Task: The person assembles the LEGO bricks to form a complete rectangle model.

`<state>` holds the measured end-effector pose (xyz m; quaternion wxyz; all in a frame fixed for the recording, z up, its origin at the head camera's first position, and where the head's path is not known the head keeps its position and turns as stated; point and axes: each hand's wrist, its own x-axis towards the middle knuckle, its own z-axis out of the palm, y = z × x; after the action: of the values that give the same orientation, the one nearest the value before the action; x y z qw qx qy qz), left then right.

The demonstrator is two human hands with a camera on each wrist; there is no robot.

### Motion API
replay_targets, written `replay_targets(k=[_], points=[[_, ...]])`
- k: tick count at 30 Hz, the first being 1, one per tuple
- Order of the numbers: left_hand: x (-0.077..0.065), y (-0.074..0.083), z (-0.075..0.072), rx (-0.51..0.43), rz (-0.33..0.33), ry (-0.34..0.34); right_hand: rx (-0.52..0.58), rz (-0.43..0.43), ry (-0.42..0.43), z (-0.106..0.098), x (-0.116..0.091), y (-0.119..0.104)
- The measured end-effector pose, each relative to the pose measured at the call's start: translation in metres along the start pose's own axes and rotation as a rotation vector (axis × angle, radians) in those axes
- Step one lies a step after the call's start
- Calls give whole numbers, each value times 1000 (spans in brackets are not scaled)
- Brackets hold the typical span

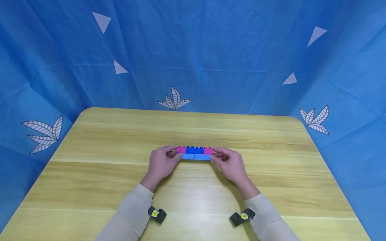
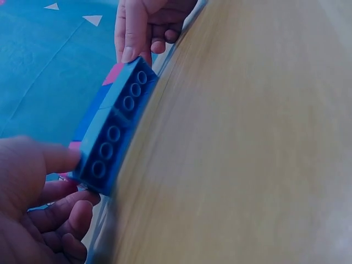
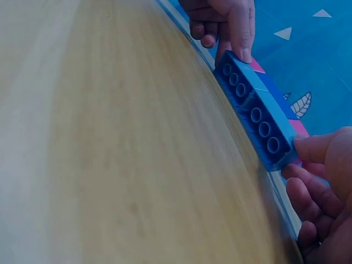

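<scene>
A joined bar of toy building blocks [image 1: 194, 150] is held up between the two hands. Its lower layer is two light blue blocks [image 1: 202, 157] end to end; on top sit a dark blue block [image 1: 194, 150] in the middle and a pink block at each end. Thumb and fingers of my left hand [image 1: 163, 163] pinch the left end, while my right hand [image 1: 231, 164] pinches the right end the same way. Both wrist views show the hollow underside [image 2: 113, 134] with its round tubes, tilted and off the table [image 3: 137, 137].
Around the wooden table [image 1: 193, 201] hangs a blue curtain [image 1: 193, 50] printed with white triangles and leaves. Each sleeved wrist wears a small black camera, one by the left sleeve [image 1: 132, 211] and one by the right sleeve [image 1: 268, 214].
</scene>
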<state>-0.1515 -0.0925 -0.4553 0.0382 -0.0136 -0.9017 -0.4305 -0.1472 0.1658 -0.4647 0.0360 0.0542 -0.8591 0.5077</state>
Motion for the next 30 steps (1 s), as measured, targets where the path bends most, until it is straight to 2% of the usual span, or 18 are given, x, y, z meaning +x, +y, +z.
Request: replay_targets(k=[15, 30], points=[[8, 2, 6, 17, -47, 12, -33, -17, 40, 5, 8, 0], [8, 3, 7, 2, -54, 3, -71, 32, 40, 7, 12, -1]])
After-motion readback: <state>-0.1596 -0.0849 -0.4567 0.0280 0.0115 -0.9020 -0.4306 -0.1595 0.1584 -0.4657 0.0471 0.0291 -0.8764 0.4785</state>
